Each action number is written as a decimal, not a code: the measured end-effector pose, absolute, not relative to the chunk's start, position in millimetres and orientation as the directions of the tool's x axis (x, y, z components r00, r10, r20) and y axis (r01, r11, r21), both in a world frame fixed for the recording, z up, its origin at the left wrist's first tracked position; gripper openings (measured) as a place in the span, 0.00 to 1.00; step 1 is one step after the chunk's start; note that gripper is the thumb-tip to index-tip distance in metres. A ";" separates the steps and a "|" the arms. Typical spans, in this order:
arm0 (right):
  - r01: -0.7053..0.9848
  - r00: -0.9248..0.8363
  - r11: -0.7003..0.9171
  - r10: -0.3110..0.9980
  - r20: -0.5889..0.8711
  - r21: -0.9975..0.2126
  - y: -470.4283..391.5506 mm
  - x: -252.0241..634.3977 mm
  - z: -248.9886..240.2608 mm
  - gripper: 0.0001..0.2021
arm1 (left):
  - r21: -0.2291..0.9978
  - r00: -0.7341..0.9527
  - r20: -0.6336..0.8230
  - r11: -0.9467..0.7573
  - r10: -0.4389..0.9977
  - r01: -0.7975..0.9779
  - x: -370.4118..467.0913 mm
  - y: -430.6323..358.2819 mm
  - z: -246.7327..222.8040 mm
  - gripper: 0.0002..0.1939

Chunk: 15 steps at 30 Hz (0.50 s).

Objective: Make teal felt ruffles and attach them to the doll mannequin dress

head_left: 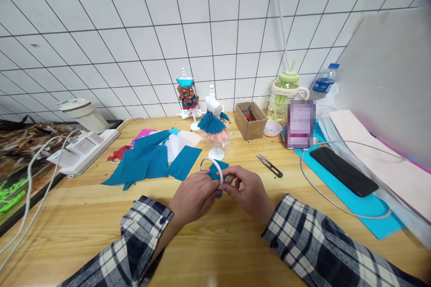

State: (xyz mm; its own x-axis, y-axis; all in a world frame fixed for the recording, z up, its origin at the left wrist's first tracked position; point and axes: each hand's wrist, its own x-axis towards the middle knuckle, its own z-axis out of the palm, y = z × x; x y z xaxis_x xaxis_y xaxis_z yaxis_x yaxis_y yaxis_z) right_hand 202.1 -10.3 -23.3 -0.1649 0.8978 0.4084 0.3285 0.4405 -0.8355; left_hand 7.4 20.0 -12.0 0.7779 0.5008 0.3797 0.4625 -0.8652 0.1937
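Both my hands meet over the middle of the wooden table (215,242). Between them stands a thin white ring, like a narrow roll of tape (218,169). My left hand (195,193) is closed at the ring's lower edge, its fingertips partly hidden. From the other side, the thumb and fingers of my right hand (247,190) pinch the same ring. Just behind it shows a small teal piece of crepe paper (215,171), partly covered by my hands. A white mini dress form (214,119) in a teal and peach paper skirt stands beyond my hands.
Teal paper sheets (144,159) lie left. Thread snips (269,166) rest to the right, near a cardboard box (251,121) and a pink dish (272,128). Another dressed form (187,96) stands behind. A power strip (84,150), black phone (343,171) and cables flank the workspace.
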 end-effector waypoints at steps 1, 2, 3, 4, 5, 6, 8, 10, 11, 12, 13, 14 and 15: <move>0.333 -0.161 0.436 0.900 0.405 -0.836 -10.1 202.2 -23.4 0.12 | 0.184 0.778 0.374 -0.863 0.505 0.471 7.4 19.9 -11.8 0.09; 0.333 -0.146 0.433 0.901 0.408 -0.837 -9.8 202.3 -23.3 0.14 | 0.176 0.779 0.363 -0.859 0.511 0.482 7.4 19.7 -11.7 0.10; 0.331 -0.128 0.431 0.902 0.412 -0.840 -9.6 202.4 -23.0 0.15 | 0.169 0.780 0.350 -0.854 0.519 0.492 7.5 19.6 -11.6 0.10; 0.329 -0.116 0.430 0.902 0.416 -0.841 -9.4 202.5 -22.5 0.16 | 0.162 0.781 0.335 -0.849 0.527 0.503 7.7 19.5 -11.6 0.10; 0.332 -0.118 0.432 0.901 0.418 -0.838 -9.3 202.7 -22.0 0.16 | 0.153 0.782 0.327 -0.846 0.531 0.510 7.9 19.5 -11.6 0.11; 0.339 -0.132 0.437 0.899 0.418 -0.833 -9.4 202.8 -21.5 0.15 | 0.145 0.783 0.321 -0.845 0.532 0.515 8.0 19.5 -11.6 0.11; 0.354 -0.154 0.448 0.894 0.421 -0.821 -9.8 203.2 -20.7 0.13 | 0.136 0.785 0.316 -0.844 0.533 0.518 8.4 19.4 -11.6 0.11; 0.368 -0.148 0.452 0.891 0.429 -0.812 -10.5 203.4 -20.2 0.14 | 0.138 0.786 0.313 -0.845 0.533 0.517 8.5 19.2 -11.5 0.11; 0.377 -0.147 0.452 0.891 0.430 -0.808 -10.9 203.5 -20.0 0.14 | 0.141 0.786 0.312 -0.844 0.533 0.517 8.5 18.9 -11.4 0.11; 0.387 -0.150 0.451 0.892 0.427 -0.804 -11.2 203.6 -19.8 0.13 | 0.143 0.786 0.313 -0.845 0.533 0.516 8.5 18.6 -11.3 0.11; 0.398 -0.156 0.447 0.894 0.421 -0.801 -11.3 203.7 -19.6 0.13 | 0.144 0.786 0.315 -0.845 0.532 0.514 8.5 18.4 -11.2 0.11; 0.408 -0.162 0.443 0.896 0.414 -0.798 -11.3 203.9 -19.4 0.12 | 0.143 0.786 0.316 -0.846 0.531 0.514 8.6 18.2 -11.0 0.10; 0.418 -0.168 0.437 0.899 0.405 -0.796 -11.1 204.0 -19.1 0.11 | 0.142 0.786 0.317 -0.846 0.531 0.514 8.8 18.1 -10.9 0.10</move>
State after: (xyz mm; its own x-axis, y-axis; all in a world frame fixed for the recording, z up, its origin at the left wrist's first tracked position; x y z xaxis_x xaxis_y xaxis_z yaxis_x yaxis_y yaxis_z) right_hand 204.0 -11.1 -19.1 -0.1685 0.8986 0.4051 0.4180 0.4373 -0.7963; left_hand 8.8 18.1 -10.9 0.7857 0.5310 0.3173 0.5144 -0.8458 0.1415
